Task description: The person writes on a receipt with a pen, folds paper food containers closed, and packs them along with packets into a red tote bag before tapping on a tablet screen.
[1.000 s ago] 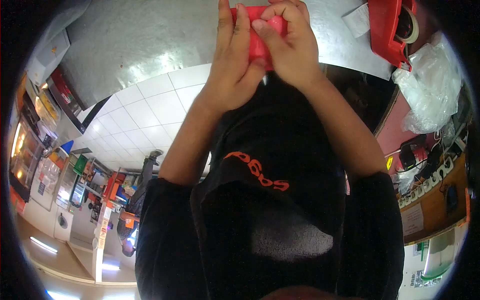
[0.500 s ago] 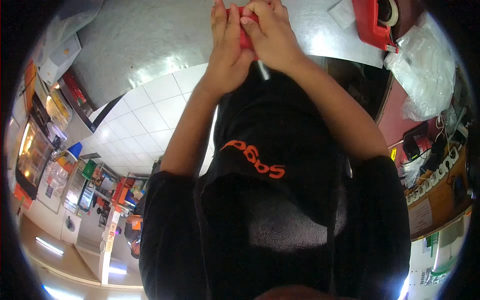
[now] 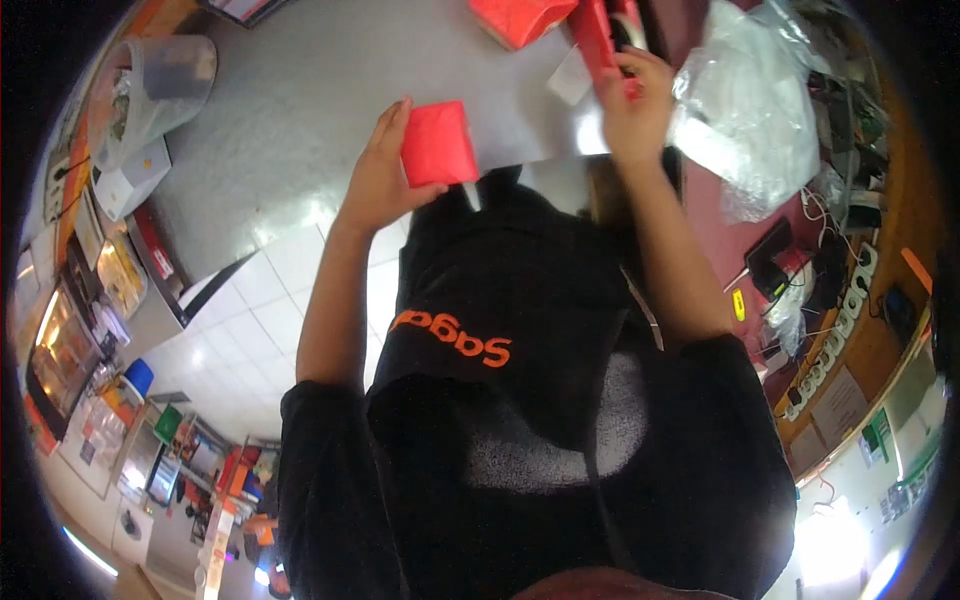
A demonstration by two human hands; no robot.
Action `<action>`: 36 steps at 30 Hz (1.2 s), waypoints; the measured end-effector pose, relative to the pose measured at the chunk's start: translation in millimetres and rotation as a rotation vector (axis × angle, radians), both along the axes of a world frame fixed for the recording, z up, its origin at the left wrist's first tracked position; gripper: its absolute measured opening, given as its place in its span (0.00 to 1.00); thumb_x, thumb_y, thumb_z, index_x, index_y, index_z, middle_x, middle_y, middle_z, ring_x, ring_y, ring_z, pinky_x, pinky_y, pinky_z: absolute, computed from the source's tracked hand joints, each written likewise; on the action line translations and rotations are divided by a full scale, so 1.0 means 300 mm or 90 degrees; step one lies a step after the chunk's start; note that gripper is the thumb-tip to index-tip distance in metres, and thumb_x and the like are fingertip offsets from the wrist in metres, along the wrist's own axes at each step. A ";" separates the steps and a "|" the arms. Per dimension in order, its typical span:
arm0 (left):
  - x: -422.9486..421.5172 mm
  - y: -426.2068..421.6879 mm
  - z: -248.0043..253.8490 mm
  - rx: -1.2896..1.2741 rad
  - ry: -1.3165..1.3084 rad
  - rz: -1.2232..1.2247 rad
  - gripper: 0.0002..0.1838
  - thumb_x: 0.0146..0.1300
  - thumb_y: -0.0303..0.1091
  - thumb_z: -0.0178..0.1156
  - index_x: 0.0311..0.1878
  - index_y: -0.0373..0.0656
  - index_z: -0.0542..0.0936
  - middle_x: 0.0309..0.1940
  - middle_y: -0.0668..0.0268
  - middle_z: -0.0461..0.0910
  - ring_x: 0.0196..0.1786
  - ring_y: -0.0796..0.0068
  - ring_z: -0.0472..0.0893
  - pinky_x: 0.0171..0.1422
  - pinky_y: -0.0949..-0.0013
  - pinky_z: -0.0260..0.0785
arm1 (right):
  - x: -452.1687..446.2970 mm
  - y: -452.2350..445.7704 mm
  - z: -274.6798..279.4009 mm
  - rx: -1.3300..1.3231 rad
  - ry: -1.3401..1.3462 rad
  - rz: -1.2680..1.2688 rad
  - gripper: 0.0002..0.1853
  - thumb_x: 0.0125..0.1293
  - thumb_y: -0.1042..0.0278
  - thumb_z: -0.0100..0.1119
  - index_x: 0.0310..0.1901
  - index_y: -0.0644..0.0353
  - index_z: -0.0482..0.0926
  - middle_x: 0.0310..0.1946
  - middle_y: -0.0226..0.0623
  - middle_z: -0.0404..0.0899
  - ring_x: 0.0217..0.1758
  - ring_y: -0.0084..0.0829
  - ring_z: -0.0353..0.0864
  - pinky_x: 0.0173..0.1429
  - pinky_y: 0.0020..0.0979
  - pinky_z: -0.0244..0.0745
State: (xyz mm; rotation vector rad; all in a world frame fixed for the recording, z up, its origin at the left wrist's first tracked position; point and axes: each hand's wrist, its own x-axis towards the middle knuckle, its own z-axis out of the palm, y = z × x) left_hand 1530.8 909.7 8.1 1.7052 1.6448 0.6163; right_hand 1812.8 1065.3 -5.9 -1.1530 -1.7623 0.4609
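Note:
My left hand [image 3: 385, 175] holds a small square packet wrapped in red paper [image 3: 440, 145], its thumb along the lower edge and its fingers behind the left side. The packet is above the front edge of a metal worktop [image 3: 300, 110]. At the right, my right hand [image 3: 640, 110] is at the near end of a red tape dispenser [image 3: 594, 38], fingers curled round that end. The tape's free end cannot be made out. A second red paper packet [image 3: 525, 18] lies on the worktop at the top of the view, left of the dispenser.
A white paper square [image 3: 570, 78] lies beside the dispenser. Clear plastic bags [image 3: 745, 110] are heaped on the right. A translucent bin [image 3: 170, 90] and a white box [image 3: 132, 180] stand at the left. Cables and a socket strip [image 3: 830, 340] run along the right. Another person [image 3: 265, 530] is far behind.
My hands, earlier together around the red packet, have parted. The left keeps the packet; the right has moved right to the tape dispenser. The view has shifted, and a second red packet now shows.

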 end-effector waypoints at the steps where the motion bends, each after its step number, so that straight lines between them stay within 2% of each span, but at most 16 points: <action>1: 0.018 0.001 -0.013 0.031 0.004 0.014 0.64 0.38 0.42 0.81 0.77 0.38 0.52 0.72 0.48 0.60 0.73 0.46 0.63 0.76 0.54 0.58 | 0.094 0.058 -0.009 -0.107 -0.082 -0.046 0.10 0.61 0.64 0.64 0.40 0.61 0.84 0.42 0.47 0.83 0.49 0.47 0.82 0.57 0.40 0.74; 3: 0.066 0.004 -0.041 0.095 0.075 0.040 0.64 0.38 0.46 0.82 0.76 0.37 0.54 0.70 0.45 0.64 0.72 0.45 0.65 0.74 0.54 0.61 | 0.234 0.155 -0.068 -0.207 -0.151 -0.100 0.11 0.60 0.63 0.65 0.40 0.62 0.85 0.38 0.47 0.85 0.44 0.46 0.84 0.53 0.40 0.76; 5: 0.118 0.028 -0.057 0.123 0.049 0.030 0.64 0.38 0.47 0.82 0.76 0.37 0.54 0.70 0.44 0.63 0.72 0.44 0.65 0.74 0.54 0.61 | 0.308 0.235 -0.155 -0.532 -0.168 0.028 0.14 0.59 0.58 0.67 0.39 0.60 0.87 0.33 0.48 0.86 0.39 0.45 0.86 0.47 0.40 0.78; 8: 0.172 0.060 -0.065 0.186 0.026 -0.002 0.63 0.40 0.46 0.82 0.75 0.35 0.54 0.69 0.44 0.64 0.71 0.47 0.66 0.73 0.54 0.63 | 0.259 0.275 -0.135 -0.622 -0.300 0.051 0.17 0.61 0.49 0.62 0.38 0.54 0.89 0.32 0.41 0.87 0.37 0.38 0.88 0.46 0.40 0.80; 10: 0.199 0.081 -0.109 0.130 -0.088 0.016 0.60 0.41 0.48 0.80 0.73 0.33 0.57 0.69 0.44 0.63 0.70 0.45 0.66 0.72 0.53 0.63 | 0.287 0.277 -0.320 -0.357 -0.356 0.187 0.13 0.56 0.53 0.62 0.33 0.52 0.88 0.30 0.46 0.85 0.34 0.43 0.87 0.41 0.44 0.81; 11: 0.193 0.093 -0.176 0.166 -0.126 -0.025 0.59 0.43 0.49 0.80 0.73 0.33 0.56 0.68 0.46 0.62 0.69 0.47 0.67 0.70 0.53 0.66 | 0.260 0.194 -0.176 -0.415 -0.354 0.082 0.11 0.54 0.57 0.61 0.32 0.53 0.87 0.28 0.46 0.85 0.34 0.46 0.86 0.42 0.44 0.82; 12: 0.219 0.091 -0.171 0.101 -0.226 -0.007 0.60 0.43 0.47 0.80 0.74 0.33 0.56 0.69 0.48 0.61 0.70 0.50 0.67 0.69 0.52 0.67 | 0.256 0.131 -0.119 -0.348 -0.390 0.052 0.12 0.50 0.59 0.64 0.33 0.57 0.87 0.28 0.43 0.85 0.32 0.39 0.87 0.38 0.40 0.81; 13: 0.207 0.102 -0.134 0.181 -0.038 -0.079 0.61 0.42 0.46 0.81 0.74 0.33 0.54 0.69 0.50 0.61 0.70 0.52 0.67 0.68 0.52 0.68 | 0.240 0.066 0.010 -0.539 -0.315 -0.123 0.14 0.49 0.57 0.66 0.34 0.57 0.87 0.29 0.46 0.85 0.35 0.42 0.87 0.42 0.44 0.81; 18: 0.161 0.126 -0.211 0.104 -0.159 -0.087 0.63 0.40 0.43 0.83 0.75 0.35 0.53 0.71 0.50 0.58 0.72 0.52 0.65 0.71 0.52 0.64 | 0.347 -0.115 0.080 -0.683 -0.195 -0.150 0.14 0.58 0.62 0.58 0.39 0.61 0.86 0.41 0.51 0.85 0.45 0.48 0.86 0.50 0.46 0.80; 26: 0.140 0.167 -0.144 0.045 -0.108 -0.151 0.63 0.40 0.35 0.82 0.76 0.38 0.51 0.72 0.51 0.56 0.73 0.51 0.63 0.72 0.50 0.64 | 0.402 -0.118 -0.073 -0.619 -0.233 -0.302 0.11 0.58 0.68 0.57 0.39 0.61 0.86 0.43 0.49 0.86 0.47 0.45 0.87 0.47 0.45 0.81; 29: 0.151 0.193 -0.168 0.075 -0.200 -0.202 0.56 0.45 0.32 0.78 0.74 0.38 0.53 0.68 0.50 0.63 0.69 0.53 0.69 0.71 0.51 0.65 | 0.479 -0.163 -0.054 -0.533 -0.178 -0.240 0.11 0.59 0.64 0.59 0.39 0.57 0.85 0.43 0.45 0.86 0.47 0.42 0.85 0.50 0.44 0.79; 31: 0.180 0.237 -0.191 0.147 -0.125 -0.296 0.54 0.46 0.33 0.77 0.73 0.37 0.54 0.64 0.51 0.68 0.66 0.55 0.72 0.70 0.53 0.65 | 0.418 -0.169 -0.044 -0.466 -0.109 -0.177 0.11 0.59 0.61 0.61 0.41 0.56 0.83 0.40 0.42 0.85 0.45 0.38 0.85 0.50 0.41 0.78; 33: 0.161 0.254 -0.191 0.220 -0.043 -0.359 0.51 0.46 0.34 0.76 0.71 0.36 0.55 0.59 0.52 0.73 0.63 0.57 0.75 0.70 0.56 0.66 | 0.323 -0.138 -0.099 -0.397 0.047 0.029 0.05 0.61 0.73 0.61 0.38 0.56 0.83 0.37 0.36 0.86 0.42 0.30 0.83 0.48 0.37 0.77; 34: 0.149 0.230 -0.231 0.100 -0.244 -0.231 0.55 0.42 0.35 0.78 0.71 0.35 0.55 0.59 0.53 0.72 0.64 0.59 0.74 0.71 0.59 0.65 | 0.242 -0.149 0.060 -0.401 -0.029 0.048 0.02 0.61 0.72 0.62 0.35 0.59 0.82 0.34 0.37 0.84 0.38 0.27 0.81 0.46 0.35 0.77; 35: 0.160 0.216 -0.131 0.086 -0.199 -0.211 0.56 0.40 0.36 0.78 0.71 0.34 0.55 0.59 0.53 0.71 0.64 0.59 0.74 0.71 0.59 0.65 | 0.179 -0.120 -0.055 -0.360 -0.009 0.092 0.10 0.61 0.60 0.63 0.30 0.57 0.80 0.28 0.38 0.82 0.32 0.33 0.81 0.40 0.36 0.74; 36: 0.158 0.201 -0.093 0.071 -0.231 -0.188 0.58 0.37 0.39 0.80 0.70 0.33 0.56 0.61 0.52 0.71 0.63 0.57 0.75 0.70 0.59 0.66 | 0.109 -0.132 0.065 -0.423 -0.105 0.128 0.11 0.61 0.59 0.64 0.30 0.57 0.79 0.26 0.40 0.81 0.32 0.33 0.81 0.39 0.37 0.73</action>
